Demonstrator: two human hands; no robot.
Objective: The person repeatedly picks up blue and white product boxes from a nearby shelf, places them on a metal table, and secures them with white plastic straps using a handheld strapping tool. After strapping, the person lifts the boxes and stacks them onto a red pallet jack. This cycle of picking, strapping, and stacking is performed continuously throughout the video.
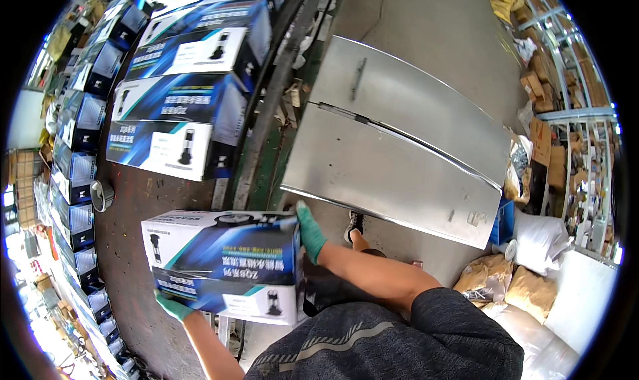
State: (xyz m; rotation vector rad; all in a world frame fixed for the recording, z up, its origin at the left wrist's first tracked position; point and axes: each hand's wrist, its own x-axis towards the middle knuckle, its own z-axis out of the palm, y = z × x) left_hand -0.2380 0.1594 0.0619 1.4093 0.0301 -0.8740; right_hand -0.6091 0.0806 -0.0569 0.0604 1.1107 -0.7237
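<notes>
Between my two hands is a blue and white cardboard box [229, 263] with a pump picture on its side. My left hand [174, 307], in a green glove, grips its near left lower edge. At the opposite end, my right hand [309, 235], also gloved in green, presses against the far right corner. The box sits over the near edge of the dark table; whether it rests there or is lifted I cannot tell. The fingers of both hands are partly hidden by the box.
Matching boxes [183, 123] stand in a row farther along the dark table [153, 197], with another line of boxes [83, 173] at left. A round metal piece [102, 195] lies between them. Two steel-topped surfaces [393, 160] stand to the right. Sacks [532, 293] and shelving [576, 113] line the right side.
</notes>
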